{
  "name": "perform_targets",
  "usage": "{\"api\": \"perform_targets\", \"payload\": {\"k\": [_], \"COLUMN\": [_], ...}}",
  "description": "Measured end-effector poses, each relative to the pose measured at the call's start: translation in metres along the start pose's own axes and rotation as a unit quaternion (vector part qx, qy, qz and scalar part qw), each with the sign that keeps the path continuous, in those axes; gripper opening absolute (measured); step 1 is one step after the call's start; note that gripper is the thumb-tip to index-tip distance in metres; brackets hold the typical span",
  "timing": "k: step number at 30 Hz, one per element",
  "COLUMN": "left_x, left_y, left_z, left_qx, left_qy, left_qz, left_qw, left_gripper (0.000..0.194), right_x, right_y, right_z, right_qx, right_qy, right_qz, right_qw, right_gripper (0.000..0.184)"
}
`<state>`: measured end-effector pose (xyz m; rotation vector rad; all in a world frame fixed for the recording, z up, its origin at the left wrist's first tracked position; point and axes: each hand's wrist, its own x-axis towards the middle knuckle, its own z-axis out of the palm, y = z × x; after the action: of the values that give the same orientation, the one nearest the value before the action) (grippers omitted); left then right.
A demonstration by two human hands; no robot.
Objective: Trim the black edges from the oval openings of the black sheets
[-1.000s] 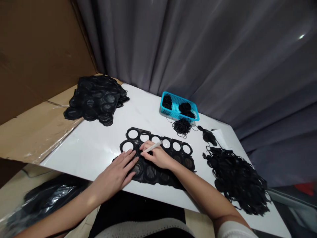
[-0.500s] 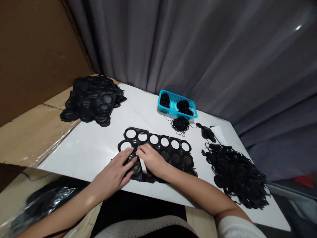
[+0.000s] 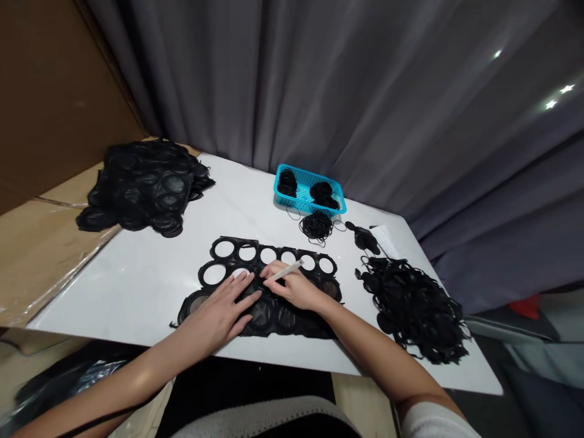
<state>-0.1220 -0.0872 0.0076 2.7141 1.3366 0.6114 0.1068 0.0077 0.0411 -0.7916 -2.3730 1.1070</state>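
A black sheet (image 3: 286, 316) with rows of circles lies in front of me on the white table (image 3: 137, 286). White shows through the round holes of its far row and through the leftmost holes of the second row; dark material fills the other circles I can see. My left hand (image 3: 223, 304) rests flat on the sheet's left part, fingers spread. Just right of it, my right hand (image 3: 292, 286) grips a slim white pen-shaped tool (image 3: 285, 271), its tip down at the second row. What the tip looks like is hidden by my fingers.
A heap of black circle-patterned sheets (image 3: 137, 188) is at the far left. Behind the work stands a blue basket (image 3: 344, 207) with black bundles; a tangle of thin black loops (image 3: 316, 226) lies before it. Black scraps (image 3: 415, 310) are piled on the right, near a white paper (image 3: 387, 241).
My right hand has moved on along the second row, and the tool's back end has swung from pointing toward me to pointing right and away. The left hand stays on the sheet. The view has shifted.
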Motion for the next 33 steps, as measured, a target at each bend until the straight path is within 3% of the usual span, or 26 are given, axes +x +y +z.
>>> {"api": "perform_targets", "payload": {"k": [17,23,26,30,33], "left_x": [-0.006,-0.005,-0.006,-0.006,0.003], "left_y": [-0.005,-0.005,-0.006,-0.009,-0.006], "left_z": [0.002,0.001,0.001,0.000,-0.001], "left_qx": [0.025,0.032,0.029,0.027,0.024], "left_qy": [-0.018,-0.014,-0.006,0.003,0.012], "left_qz": [0.023,0.026,0.034,0.039,0.026], "left_qw": [0.999,0.999,0.999,0.999,0.999], "left_gripper": [0.048,0.051,0.048,0.044,0.036], "right_x": [0.003,-0.007,-0.005,-0.002,-0.014], "right_y": [0.005,0.000,0.008,0.026,0.029], "right_z": [-0.006,0.018,0.019,-0.020,-0.043], "right_qx": [0.019,-0.120,-0.164,-0.096,-0.071], "right_qy": [-0.025,-0.010,0.053,0.240,0.245], "right_qz": [0.000,-0.062,-0.056,0.052,0.066], "right_qw": [1.000,0.991,0.983,0.965,0.965], "right_gripper": [0.016,0.010,0.018,0.020,0.017]}}
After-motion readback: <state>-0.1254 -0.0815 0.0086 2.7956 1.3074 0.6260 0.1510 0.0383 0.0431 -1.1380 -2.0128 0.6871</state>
